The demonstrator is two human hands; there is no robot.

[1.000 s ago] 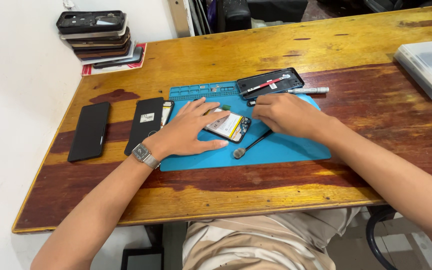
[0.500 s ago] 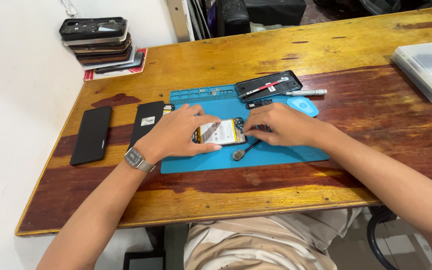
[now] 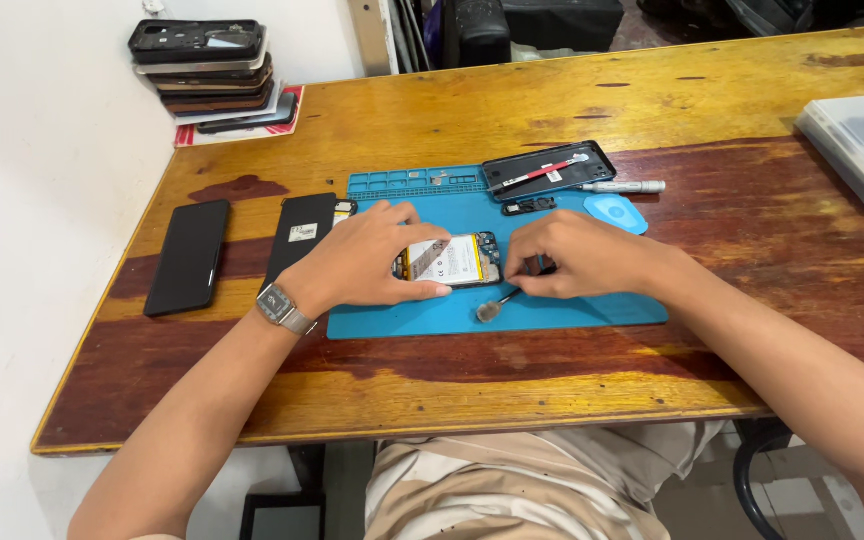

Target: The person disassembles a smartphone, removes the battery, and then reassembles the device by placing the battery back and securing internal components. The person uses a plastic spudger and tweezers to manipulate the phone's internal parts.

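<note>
Opened phone (image 3: 449,262) lies back-up on the blue repair mat (image 3: 552,310), its long axis running left to right across the wooden table (image 3: 572,90). From my remote seat, I see the left hand (image 3: 367,262) pressing it flat, fingers spread over its left end. The right hand (image 3: 577,255) pinches what looks like a thin metal tool (image 3: 492,306) at its right end. I judge prying is underway; next calls for steady, shallow leverage.
</note>
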